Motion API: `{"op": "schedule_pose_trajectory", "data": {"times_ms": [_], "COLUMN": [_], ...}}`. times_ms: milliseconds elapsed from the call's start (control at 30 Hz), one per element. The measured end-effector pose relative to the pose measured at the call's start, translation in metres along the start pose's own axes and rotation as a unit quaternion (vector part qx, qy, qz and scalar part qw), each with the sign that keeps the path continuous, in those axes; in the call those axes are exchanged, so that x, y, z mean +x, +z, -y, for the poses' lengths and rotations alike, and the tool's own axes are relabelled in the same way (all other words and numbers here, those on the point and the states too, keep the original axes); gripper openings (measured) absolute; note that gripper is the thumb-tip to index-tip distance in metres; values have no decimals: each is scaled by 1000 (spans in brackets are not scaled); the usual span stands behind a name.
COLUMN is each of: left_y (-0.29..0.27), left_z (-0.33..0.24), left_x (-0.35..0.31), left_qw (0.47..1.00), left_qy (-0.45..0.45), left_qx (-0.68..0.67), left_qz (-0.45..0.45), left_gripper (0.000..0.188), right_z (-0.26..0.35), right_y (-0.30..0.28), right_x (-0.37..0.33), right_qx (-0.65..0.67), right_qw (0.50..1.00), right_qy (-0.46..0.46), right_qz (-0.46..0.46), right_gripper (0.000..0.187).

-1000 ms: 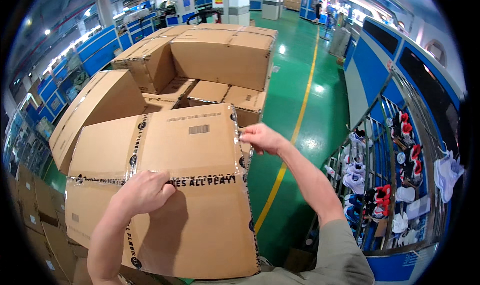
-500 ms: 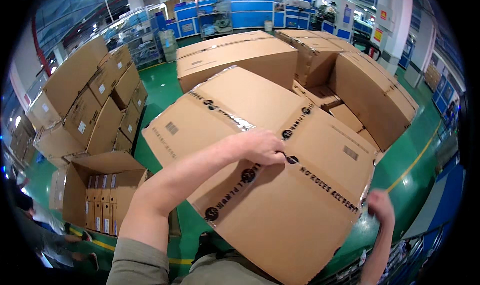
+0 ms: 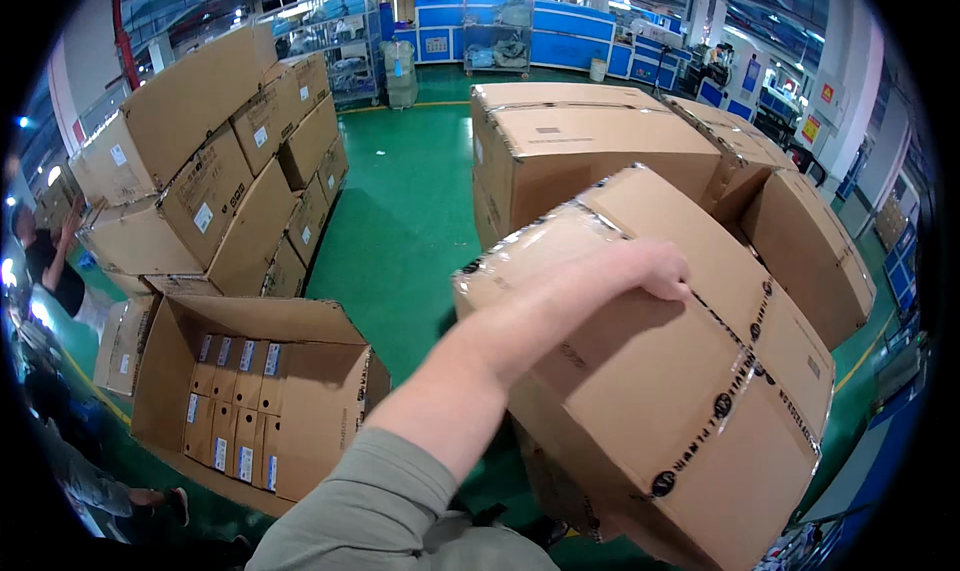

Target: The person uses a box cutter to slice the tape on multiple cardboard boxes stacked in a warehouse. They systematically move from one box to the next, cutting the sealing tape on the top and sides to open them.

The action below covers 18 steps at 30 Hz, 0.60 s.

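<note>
A large brown carton (image 3: 610,401) sealed with clear tape bearing black print fills the space in front of me, turned at an angle. Over its upper face reaches my left hand (image 3: 660,269), its fingers curled down beside the taped seam. Whatever those fingers grip, if anything, is hidden beneath them. My right hand is out of sight. To the left stands an open carton (image 3: 350,396) holding several narrow brown boxes (image 3: 240,401) with small labels, stacked in two rows.
Stacked cartons (image 3: 215,206) rise at the left. Beyond my carton stand a closed carton (image 3: 590,136) and another large carton (image 3: 815,256). Green floor (image 3: 410,211) runs between the stacks toward a wire rack (image 3: 497,36). A person (image 3: 55,261) is at the far left.
The view has swung left, so the scene sits farther right. My left hand has shifted across the carton, which appears at a different angle. My right hand has left the picture.
</note>
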<state>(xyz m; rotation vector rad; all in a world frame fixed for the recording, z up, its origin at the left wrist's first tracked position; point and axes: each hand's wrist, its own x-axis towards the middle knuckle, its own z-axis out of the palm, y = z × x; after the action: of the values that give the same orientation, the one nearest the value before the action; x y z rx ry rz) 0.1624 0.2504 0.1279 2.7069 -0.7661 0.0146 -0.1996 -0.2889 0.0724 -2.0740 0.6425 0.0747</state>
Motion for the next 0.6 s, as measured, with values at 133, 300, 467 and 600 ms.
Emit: {"op": "schedule_pose_trajectory", "data": {"times_ms": [133,300,467,600], "left_y": [12,5,2,-15], "left_z": [1,20,34,54], "left_x": [-5,-13,13,21], "left_qw": [1000,998,991,978], "left_qy": [6,46,121,146], "left_qx": [23,-35,-39,-90], "left_qz": [-8,-7,30,120], "left_gripper": [45,40,31,32], "right_z": [23,-11,89,107], "right_y": [80,187,291,315], "right_x": [-66,-49,-43,-37], "right_qx": [262,142,323,298], "right_qw": [942,938,873,854], "right_qy": [7,-245,-156,-86], "right_qz": [-210,-202,-331,-418], "right_gripper": [31,30,38,34]}}
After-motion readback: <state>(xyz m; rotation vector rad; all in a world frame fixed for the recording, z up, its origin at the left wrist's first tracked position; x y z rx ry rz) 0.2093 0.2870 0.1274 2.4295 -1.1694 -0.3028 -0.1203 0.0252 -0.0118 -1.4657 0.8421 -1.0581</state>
